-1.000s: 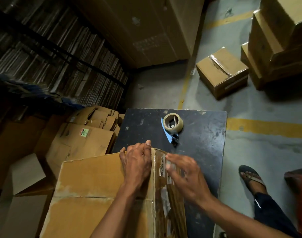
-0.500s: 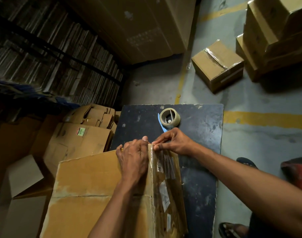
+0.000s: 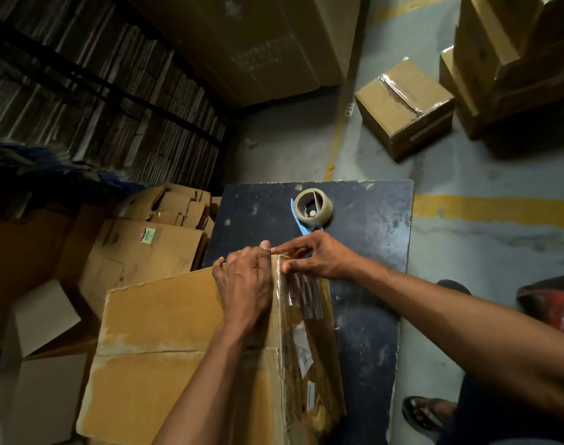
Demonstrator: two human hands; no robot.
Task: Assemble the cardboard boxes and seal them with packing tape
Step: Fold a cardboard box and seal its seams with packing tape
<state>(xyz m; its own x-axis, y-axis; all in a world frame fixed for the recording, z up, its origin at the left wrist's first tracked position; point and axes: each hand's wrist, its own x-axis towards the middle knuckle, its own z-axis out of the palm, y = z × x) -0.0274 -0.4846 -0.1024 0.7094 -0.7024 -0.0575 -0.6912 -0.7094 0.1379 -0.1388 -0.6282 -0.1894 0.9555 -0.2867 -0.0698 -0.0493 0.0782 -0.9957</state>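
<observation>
Head view | cardboard box (image 3: 184,342), lower centre, on dark table (image 3: 370,252) | left hand (image 3: 247,281) flat on taped seam | right hand (image 3: 316,256) pinching box's far corner | tape dispenser (image 3: 312,208) just beyond

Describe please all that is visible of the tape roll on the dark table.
The brownish roll of clear packing tape sits in a blue plastic dispenser on the scuffed dark table, near its far edge. Its hollow core faces up toward the camera. Neither hand touches it; it lies just beyond the right hand.
</observation>
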